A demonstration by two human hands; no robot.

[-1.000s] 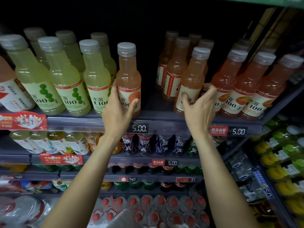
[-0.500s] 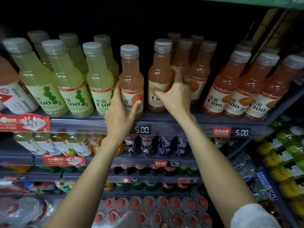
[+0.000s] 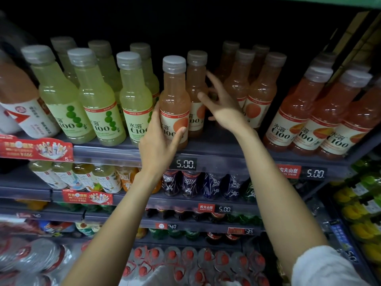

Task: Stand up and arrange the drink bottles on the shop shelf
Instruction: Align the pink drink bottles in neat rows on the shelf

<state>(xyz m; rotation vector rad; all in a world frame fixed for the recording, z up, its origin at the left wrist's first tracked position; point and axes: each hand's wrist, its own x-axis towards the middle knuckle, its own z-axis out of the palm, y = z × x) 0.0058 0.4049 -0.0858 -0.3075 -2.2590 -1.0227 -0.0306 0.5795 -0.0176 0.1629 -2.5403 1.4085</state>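
Observation:
On the top shelf (image 3: 216, 150) stand rows of C100 drink bottles. My left hand (image 3: 157, 145) grips the lower body of a pink-orange bottle (image 3: 174, 96) at the shelf's front, thumb across its label. Just behind and to its right stands a second pink-orange bottle (image 3: 196, 83). My right hand (image 3: 221, 104) is beside that bottle with fingers spread, touching or just off its right side. More pink-orange bottles (image 3: 257, 87) stand upright further back.
Yellow-green bottles (image 3: 97, 96) fill the shelf's left. Three red-orange bottles (image 3: 329, 112) stand at the right front. A white-labelled bottle (image 3: 20, 112) leans at far left. Lower shelves hold tea, dark bottles and red-capped water. Price tags line the shelf edges.
My right hand carried a pink-orange bottle from the right leftward, set it behind the bottle in my left hand, and opened its fingers. My left hand kept its grip.

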